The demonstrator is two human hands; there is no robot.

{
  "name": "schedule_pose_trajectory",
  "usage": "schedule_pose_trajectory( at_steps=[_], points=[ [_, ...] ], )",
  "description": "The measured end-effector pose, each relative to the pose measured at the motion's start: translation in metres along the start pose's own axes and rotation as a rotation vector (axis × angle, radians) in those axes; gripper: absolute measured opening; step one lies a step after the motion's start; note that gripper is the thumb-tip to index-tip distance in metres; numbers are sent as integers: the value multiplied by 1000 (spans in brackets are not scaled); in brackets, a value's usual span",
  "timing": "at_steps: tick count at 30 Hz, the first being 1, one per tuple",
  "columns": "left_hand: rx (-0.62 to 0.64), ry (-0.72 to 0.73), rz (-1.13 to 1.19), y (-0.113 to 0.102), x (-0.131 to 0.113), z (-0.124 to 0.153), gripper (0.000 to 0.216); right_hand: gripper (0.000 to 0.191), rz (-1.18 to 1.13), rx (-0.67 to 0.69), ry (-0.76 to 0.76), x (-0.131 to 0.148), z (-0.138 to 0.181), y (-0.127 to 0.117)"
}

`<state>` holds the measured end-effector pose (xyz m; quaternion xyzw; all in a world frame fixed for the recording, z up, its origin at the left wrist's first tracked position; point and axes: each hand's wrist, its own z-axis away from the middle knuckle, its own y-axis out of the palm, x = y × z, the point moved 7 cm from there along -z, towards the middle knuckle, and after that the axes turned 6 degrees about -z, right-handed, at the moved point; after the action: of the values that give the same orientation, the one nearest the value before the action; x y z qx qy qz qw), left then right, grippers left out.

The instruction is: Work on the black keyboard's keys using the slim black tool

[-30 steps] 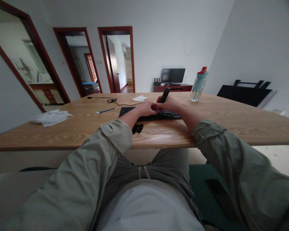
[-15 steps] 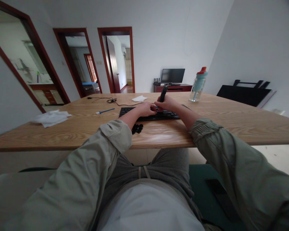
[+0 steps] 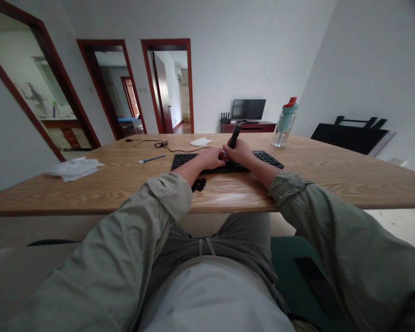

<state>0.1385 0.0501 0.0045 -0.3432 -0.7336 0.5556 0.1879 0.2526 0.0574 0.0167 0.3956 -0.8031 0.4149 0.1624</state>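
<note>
A black keyboard [image 3: 268, 159] lies across the tabletop in front of me, and both my hands are over its middle. My right hand [image 3: 240, 151] is wrapped round a thick black handle-shaped tool [image 3: 234, 135], held nearly upright with its top leaning right. The tool's lower end is hidden by my fingers. Close beside it, my left hand [image 3: 214, 158] rests at the keys with its fingers curled in; what they grip, if anything, cannot be seen. Several small black pieces, seemingly keycaps [image 3: 199, 185], lie in a pile by my left forearm, partly covered by the sleeve.
Left of the keyboard lie a blue-and-white brush [image 3: 151, 159] and white tissues [image 3: 74, 168]. A black cable [image 3: 162, 144] and another tissue [image 3: 200, 142] are farther back. A water bottle [image 3: 285, 123] stands back right on the wooden table [image 3: 339, 177]. A phone [image 3: 313, 272] lies beside my leg.
My right forearm has shifted a little left, uncovering more of the keyboard's right end. My left hand has moved slightly right. The right hand keeps hold of the black tool.
</note>
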Motion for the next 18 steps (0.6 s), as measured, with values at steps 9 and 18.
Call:
schedule_pose_trajectory(
  at_steps=[9, 18],
  points=[
    [15, 1, 7, -3, -3, 3, 19, 23, 47, 97, 36, -4, 3, -5],
    [-12, 38, 47, -1, 2, 2, 25, 19, 98, 108, -43, 5, 2, -2]
  ],
)
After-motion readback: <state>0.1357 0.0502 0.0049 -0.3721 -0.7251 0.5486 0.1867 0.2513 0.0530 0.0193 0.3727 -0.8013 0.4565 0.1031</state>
